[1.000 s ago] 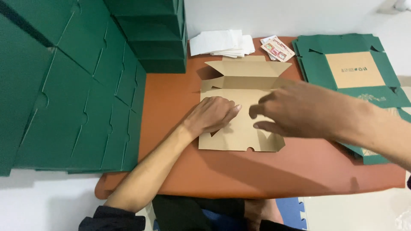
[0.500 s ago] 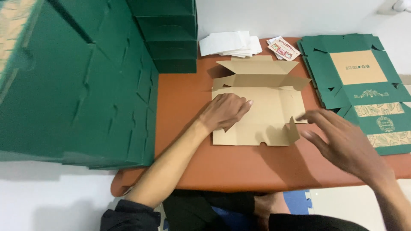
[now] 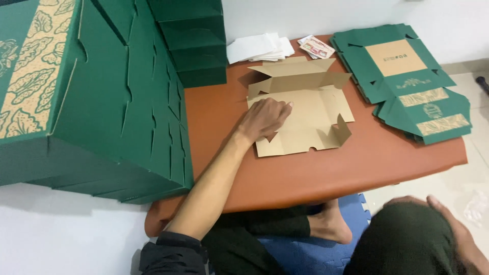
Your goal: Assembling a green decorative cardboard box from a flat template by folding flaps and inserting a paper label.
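The left hand point(image 3: 265, 119) lies palm down on the flat, unfolded brown cardboard box blank point(image 3: 305, 119), its bare forearm stretching up from the lower left across the edge of the orange-brown table point(image 3: 326, 173). The fingers point(image 3: 280, 109) are loosely spread and press on the left half of the blank; they pin it rather than grasp it, with nothing closed inside the hand. The blank rests near the middle of the table, directly under that palm, with its far flaps folded up just beyond the fingertips and one small tab standing up at its near right corner, to the right of the hand. The right hand point(image 3: 453, 229) is low at the bottom right, off the table and well apart from the blank, resting curved over a dark green rounded thing point(image 3: 402, 239) that looks like cloth; how tightly it grips cannot be told, since most of the hand is hidden behind it. To the left of the pressing hand stands a tall stack of folded dark green boxes with a gold leaf pattern point(image 3: 91, 97). Beyond the hand, at the table's far edge, lie white folded papers point(image 3: 260, 47) and a few small printed cards point(image 3: 317, 47). To the right of the blank, a pile of flat dark green box blanks with tan panels point(image 3: 407, 81) lies at the table's right end.
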